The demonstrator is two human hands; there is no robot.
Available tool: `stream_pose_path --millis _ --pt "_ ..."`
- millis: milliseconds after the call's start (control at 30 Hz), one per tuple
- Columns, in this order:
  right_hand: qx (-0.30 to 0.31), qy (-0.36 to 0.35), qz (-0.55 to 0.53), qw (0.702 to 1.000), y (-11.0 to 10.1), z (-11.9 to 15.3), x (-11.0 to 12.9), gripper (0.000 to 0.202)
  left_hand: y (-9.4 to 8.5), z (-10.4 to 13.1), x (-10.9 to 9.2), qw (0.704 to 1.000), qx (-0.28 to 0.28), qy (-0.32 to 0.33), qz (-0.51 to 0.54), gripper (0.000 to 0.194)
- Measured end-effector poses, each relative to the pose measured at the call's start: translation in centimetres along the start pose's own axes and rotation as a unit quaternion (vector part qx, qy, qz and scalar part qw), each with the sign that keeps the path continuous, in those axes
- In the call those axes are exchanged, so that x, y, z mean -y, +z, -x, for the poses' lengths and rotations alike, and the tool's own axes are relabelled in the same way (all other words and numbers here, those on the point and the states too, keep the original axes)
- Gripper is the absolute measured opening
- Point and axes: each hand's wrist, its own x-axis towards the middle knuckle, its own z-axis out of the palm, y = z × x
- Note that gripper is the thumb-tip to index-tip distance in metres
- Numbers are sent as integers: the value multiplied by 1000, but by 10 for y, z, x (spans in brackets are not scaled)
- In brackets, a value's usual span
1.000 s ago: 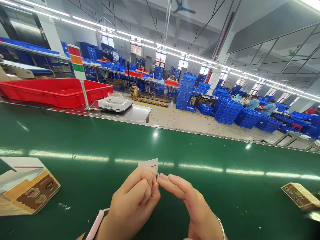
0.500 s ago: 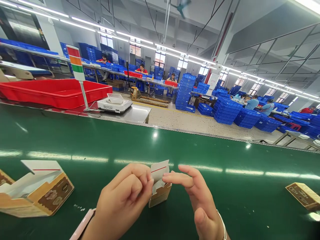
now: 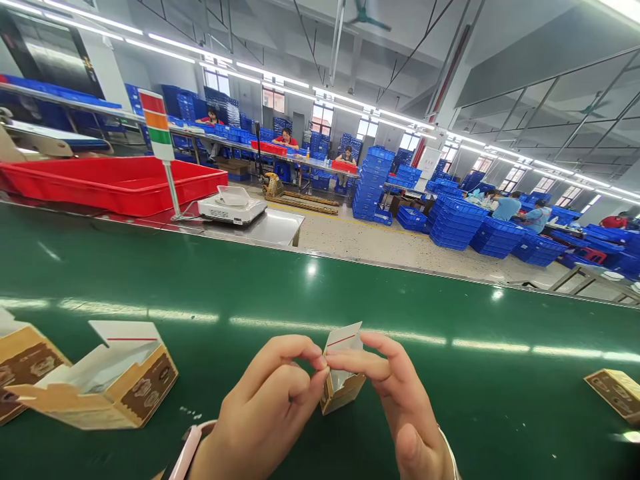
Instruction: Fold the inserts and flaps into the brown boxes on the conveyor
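A small brown carton (image 3: 344,395) with its white lid raised stands on the green belt (image 3: 240,280), behind and between my hands. My left hand (image 3: 280,393) is closed in a pinch at the carton's left edge; what its fingertips hold, if anything, is too small to make out. My right hand (image 3: 400,393) has its fingers stretched out and apart at the carton's right side, its index fingertip close to the left fingertips. Some clear material shows inside the carton, partly covered by the fingers.
Left on the belt are an open carton (image 3: 145,393) and another carton (image 3: 30,363) at the edge. A closed carton (image 3: 615,393) lies far right. Beyond the belt are a red tray (image 3: 115,190), a white scale (image 3: 233,208) and a signal light (image 3: 158,127).
The cartons on the belt have shifted right, and more of the far-left one shows. My left hand has moved right with the middle carton, while my right hand has moved only slightly.
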Motion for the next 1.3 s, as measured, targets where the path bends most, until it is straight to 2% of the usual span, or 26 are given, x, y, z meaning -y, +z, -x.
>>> stream_pose_path --millis 233,500,567,633,700,767,833,900,933,1033,1100,1167,1267,1300 --pt "28 -25 54 998 1 -2 11 71 4 1 -1 1000 2 19 -12 30" --pt "0 -28 87 996 4 4 16 64 6 -3 0 999 38 24 3 33" --pt "-66 -53 102 991 -2 10 11 48 5 -4 3 999 38 18 3 34" --pt "-182 -76 129 972 -16 18 -3 22 8 -5 9 999 46 4 18 32" --pt "-307 -59 148 938 -36 28 -23 5 16 -1 15 997 69 -6 44 25" --pt "-400 10 152 904 -59 38 -48 16 31 9 21 989 129 -18 65 19" --pt "-427 69 145 890 -77 47 -72 32 50 26 23 977 198 -31 77 19" --pt "-404 95 144 898 -88 53 -88 45 69 47 22 967 242 -37 72 27" --pt "-375 101 145 910 -91 55 -93 50 77 59 21 966 250 -31 65 36" --pt "-219 89 169 957 -93 55 -98 62 97 89 18 968 249 8 29 57" --pt "-104 58 203 972 -92 51 -95 65 105 102 19 970 239 30 9 60" --pt "-17 42 236 971 -92 45 -90 65 112 108 21 972 231 36 8 58" --pt "99 65 247 962 -94 35 -82 62 125 108 26 972 233 25 16 51" --pt "121 76 243 959 -95 34 -81 61 129 107 28 971 238 19 17 48"
